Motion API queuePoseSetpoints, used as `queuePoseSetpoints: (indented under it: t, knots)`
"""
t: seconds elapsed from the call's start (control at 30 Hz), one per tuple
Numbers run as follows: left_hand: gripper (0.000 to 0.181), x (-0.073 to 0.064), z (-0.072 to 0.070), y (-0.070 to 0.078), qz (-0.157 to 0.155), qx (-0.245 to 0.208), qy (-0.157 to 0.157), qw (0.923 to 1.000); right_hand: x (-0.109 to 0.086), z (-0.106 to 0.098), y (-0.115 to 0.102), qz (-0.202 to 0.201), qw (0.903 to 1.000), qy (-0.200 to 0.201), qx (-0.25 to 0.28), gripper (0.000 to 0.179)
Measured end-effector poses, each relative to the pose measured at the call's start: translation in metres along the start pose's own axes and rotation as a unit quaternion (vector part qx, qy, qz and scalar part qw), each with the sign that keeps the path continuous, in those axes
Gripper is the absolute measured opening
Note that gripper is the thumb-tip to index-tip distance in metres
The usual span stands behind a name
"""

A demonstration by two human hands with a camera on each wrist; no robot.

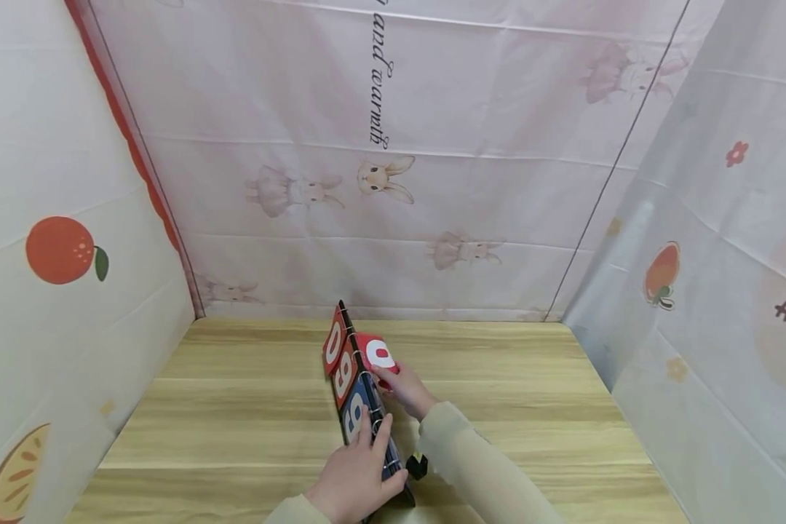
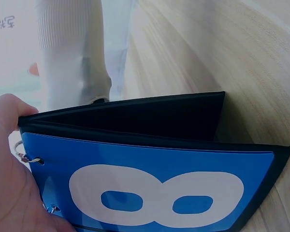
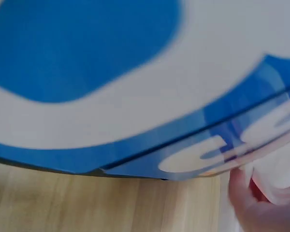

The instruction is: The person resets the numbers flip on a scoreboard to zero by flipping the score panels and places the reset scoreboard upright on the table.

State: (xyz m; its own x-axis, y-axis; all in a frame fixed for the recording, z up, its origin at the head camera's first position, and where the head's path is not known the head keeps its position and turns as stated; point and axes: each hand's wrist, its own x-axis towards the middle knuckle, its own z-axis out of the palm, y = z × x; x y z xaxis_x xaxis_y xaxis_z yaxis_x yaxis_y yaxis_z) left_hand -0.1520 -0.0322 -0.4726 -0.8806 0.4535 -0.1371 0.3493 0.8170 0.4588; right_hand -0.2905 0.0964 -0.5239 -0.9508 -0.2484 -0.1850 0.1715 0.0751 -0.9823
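Observation:
A tent-shaped flip scoreboard (image 1: 356, 407) stands on the table, with number cards on metal rings along its top ridge. Two red cards and a blue one show on its left side. My left hand (image 1: 356, 473) rests over the near part of the ridge, fingers spread and fairly straight across the rings. In the left wrist view this hand lies along the ringed edge of a blue card (image 2: 157, 195) marked 8. On the far right side, my right hand (image 1: 402, 386) pinches a red card (image 1: 375, 351) with a white 0. Large blue cards (image 3: 87, 48) fill most of the right wrist view.
A small black and yellow item (image 1: 417, 466) shows beside the scoreboard, by the right sleeve. The wood-grain table (image 1: 236, 422) is bordered by printed cloth walls (image 1: 471, 182) at the back and both sides.

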Motion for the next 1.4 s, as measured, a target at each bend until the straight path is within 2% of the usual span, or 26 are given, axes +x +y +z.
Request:
queuePoseSetpoints:
  t: [0.13,0.23,0.33,0.53,0.6,0.7,0.87,1.03,1.13,1.27,1.4]
  knots:
    - [0.083,0.0,0.0,0.002,-0.003,-0.001,0.0,1.0,0.002,-0.009,-0.003,0.007,0.9951,-0.002,0.099,0.063]
    - [0.083,0.001,0.001,0.002,-0.004,0.001,-0.001,1.0,0.002,-0.013,-0.008,0.014,0.989,0.015,0.147,0.065]
    - [0.083,0.001,0.001,0.002,-0.001,0.003,0.002,1.0,0.002,-0.015,-0.016,-0.001,0.9836,0.03,0.178,0.065]
    - [0.082,0.0,0.0,0.002,0.007,0.01,0.014,0.9998,-0.005,-0.009,-0.039,-0.063,0.9669,0.037,0.244,0.06]
    - [0.082,0.0,0.001,0.002,0.008,0.011,0.014,0.9998,-0.006,-0.006,-0.044,-0.075,0.9629,0.04,0.256,0.058]
    - [0.082,-0.001,0.002,0.002,0.008,0.009,0.013,0.9998,-0.005,0.0,-0.047,-0.09,0.9623,0.045,0.253,0.057]
    - [0.082,-0.001,0.002,0.001,0.006,0.004,0.015,0.9999,-0.002,0.009,-0.051,-0.089,0.9737,0.029,0.208,0.077]
    - [0.081,-0.003,0.002,0.002,0.016,0.005,0.027,0.9995,-0.003,0.015,-0.056,-0.084,0.9909,-0.017,0.104,0.094]
    - [0.082,-0.004,0.002,0.002,0.016,0.0,0.024,0.9996,-0.005,0.017,-0.054,-0.087,0.9948,-0.035,0.039,0.096]
    - [0.082,-0.004,0.001,0.002,0.014,-0.009,0.014,0.9998,-0.004,0.018,-0.045,-0.112,0.9909,-0.044,-0.06,0.091]
    - [0.084,-0.003,0.001,0.0,0.015,-0.01,0.01,0.9998,-0.003,0.02,-0.038,-0.16,0.9748,-0.046,-0.148,0.072]
